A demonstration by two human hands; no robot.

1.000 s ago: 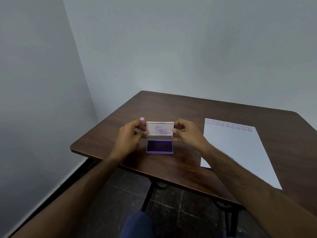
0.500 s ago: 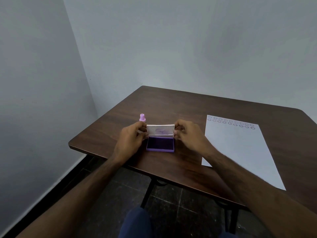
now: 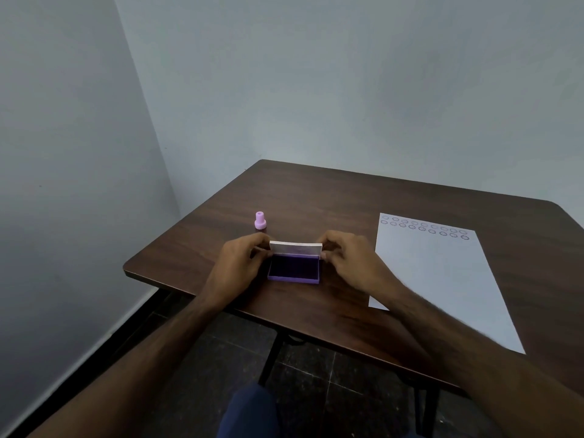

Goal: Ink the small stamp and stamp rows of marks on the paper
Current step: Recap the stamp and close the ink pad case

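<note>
A purple ink pad point(image 3: 294, 270) lies on the brown table point(image 3: 331, 197), its dark pad showing. Its white lid point(image 3: 295, 248) is hinged at the far side and tipped low over the base. My left hand point(image 3: 241, 263) pinches the lid's left end and my right hand point(image 3: 349, 259) pinches its right end. The small pink stamp point(image 3: 260, 221) stands upright behind my left hand, untouched. A white sheet of paper point(image 3: 439, 279) lies to the right, with two rows of round purple marks along its far edge.
Grey walls close in at the left and behind the table. The table's front edge runs just below my wrists, with dark floor tiles and black table legs point(image 3: 270, 355) beneath it.
The lid has swung down toward the base, from nearly upright to low over the pad. Both hands stayed on its ends, and the stamp has come into full view.
</note>
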